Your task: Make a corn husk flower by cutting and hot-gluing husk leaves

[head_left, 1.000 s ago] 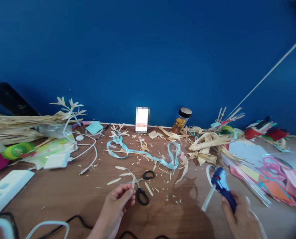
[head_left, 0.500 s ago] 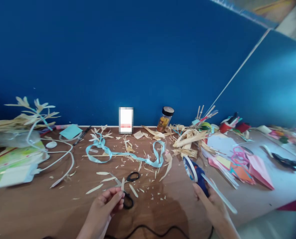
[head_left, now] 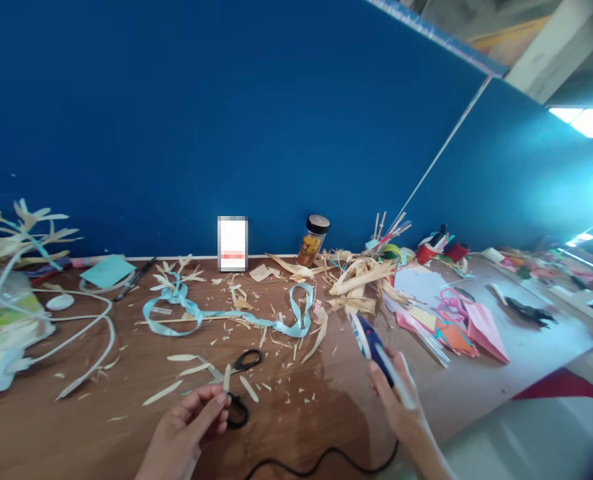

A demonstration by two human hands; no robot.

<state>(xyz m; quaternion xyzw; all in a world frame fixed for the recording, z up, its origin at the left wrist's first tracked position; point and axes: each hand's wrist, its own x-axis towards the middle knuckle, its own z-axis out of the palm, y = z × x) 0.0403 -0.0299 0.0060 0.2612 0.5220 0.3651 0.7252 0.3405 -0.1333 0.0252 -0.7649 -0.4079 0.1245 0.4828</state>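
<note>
Between the thumb and fingers of my left hand [head_left: 196,417] stands a pale corn-husk petal [head_left: 227,378]. Just beyond that hand lie black-handled scissors [head_left: 249,360], partly hidden by it, with several cut petals [head_left: 162,393] around them. My right hand [head_left: 399,390] is wrapped around a blue hot glue gun [head_left: 376,347], its white tip pointing away from me. A translucent glue stick [head_left: 400,383] sticks out of the gun's back end. The gun's black cord [head_left: 321,463] runs along the table's near side.
Light-blue ribbon [head_left: 226,315] curls across the middle of the brown table. Dried husks [head_left: 359,277] and a black-lidded jar [head_left: 314,240] stand near the blue wall. At right lie papers [head_left: 486,330] and black pliers [head_left: 529,311]; at left, a white cable [head_left: 109,337] and a husk flower [head_left: 31,217].
The view has turned to the right, so the table things sit further left. The glue gun has tilted in my right hand, while my left hand still pinches the petal.
</note>
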